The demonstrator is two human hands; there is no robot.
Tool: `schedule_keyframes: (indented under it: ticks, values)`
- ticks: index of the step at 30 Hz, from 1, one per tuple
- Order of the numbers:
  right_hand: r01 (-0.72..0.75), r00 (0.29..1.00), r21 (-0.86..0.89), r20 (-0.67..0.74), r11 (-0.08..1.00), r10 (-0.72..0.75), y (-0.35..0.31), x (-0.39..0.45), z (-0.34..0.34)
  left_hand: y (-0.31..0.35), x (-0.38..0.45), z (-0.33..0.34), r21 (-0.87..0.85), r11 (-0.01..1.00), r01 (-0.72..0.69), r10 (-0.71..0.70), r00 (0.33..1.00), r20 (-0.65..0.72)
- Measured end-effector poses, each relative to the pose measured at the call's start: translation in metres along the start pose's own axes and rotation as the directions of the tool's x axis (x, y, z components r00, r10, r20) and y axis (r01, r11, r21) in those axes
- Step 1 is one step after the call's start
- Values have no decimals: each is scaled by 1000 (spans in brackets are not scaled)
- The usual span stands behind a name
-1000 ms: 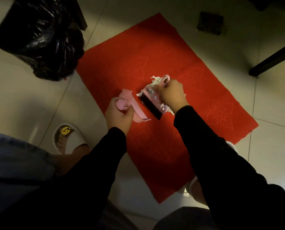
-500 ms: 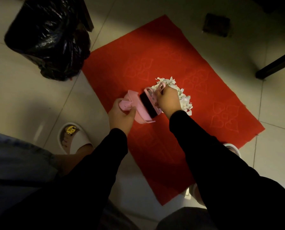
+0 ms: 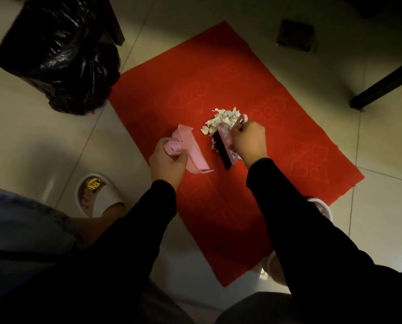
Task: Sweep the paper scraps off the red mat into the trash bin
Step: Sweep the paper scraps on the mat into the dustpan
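Observation:
A red mat [image 3: 218, 73] with embossed patterns lies on the tiled floor. Near its middle sits a small heap of white paper scraps [image 3: 221, 120]. My right hand [image 3: 247, 142] grips a pink hand brush [image 3: 225, 146] with black bristles, set against the near right side of the heap. My left hand [image 3: 168, 163] holds a pink dustpan [image 3: 190, 152] by its handle, its mouth turned to the brush with a gap of bare mat between them. The trash bin [image 3: 59, 50], lined with a black plastic bag, stands off the mat's far left corner.
A dark floor drain cover [image 3: 294, 35] sits beyond the mat. A black furniture leg [image 3: 382, 84] crosses the floor at the right. My feet in white slippers [image 3: 94, 195] stand at the mat's near edges.
The brush has drawn back from the dustpan to the right, opening a gap between them. The scrap heap now lies on the far side of the brush. The dustpan has barely moved.

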State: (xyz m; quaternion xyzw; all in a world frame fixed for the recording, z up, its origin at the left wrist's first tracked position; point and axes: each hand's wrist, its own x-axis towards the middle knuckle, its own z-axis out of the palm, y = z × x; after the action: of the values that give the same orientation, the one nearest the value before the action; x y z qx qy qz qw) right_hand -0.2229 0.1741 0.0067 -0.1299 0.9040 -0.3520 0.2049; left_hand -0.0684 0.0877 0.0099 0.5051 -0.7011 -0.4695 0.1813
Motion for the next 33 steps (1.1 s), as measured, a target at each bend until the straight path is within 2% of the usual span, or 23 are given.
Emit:
schedule_keyframes:
  ticks: [8,10,16,20,23,27,33]
  values:
    - [22,998,-24,59,999,-21,-13,4,-24,6,-6,3,3,1000,-28,29,1000,-7]
    - [36,999,-30,36,999,-35,-16,5,-26,7,-7,3,12,1000,-29,29,999,-17]
    - [12,999,38,51,999,-14,-15,1,-27,8,-7,4,1,1000,-25,25,999,-30]
    - [13,999,122,31,993,-17,-16,-2,-30,4,-8,6,-1,1000,-24,24,1000,-3]
    - [-7,998,266,63,964,-10,-20,-2,-38,0,-7,9,18,999,-26,26,1000,13]
    - [2,999,412,31,911,-17,-23,0,-41,-1,-4,11,2,1000,-4,4,1000,-3]
    - [24,1000,456,-21,890,-16,-22,2,-37,-3,0,12,-49,998,26,-27,999,-24]
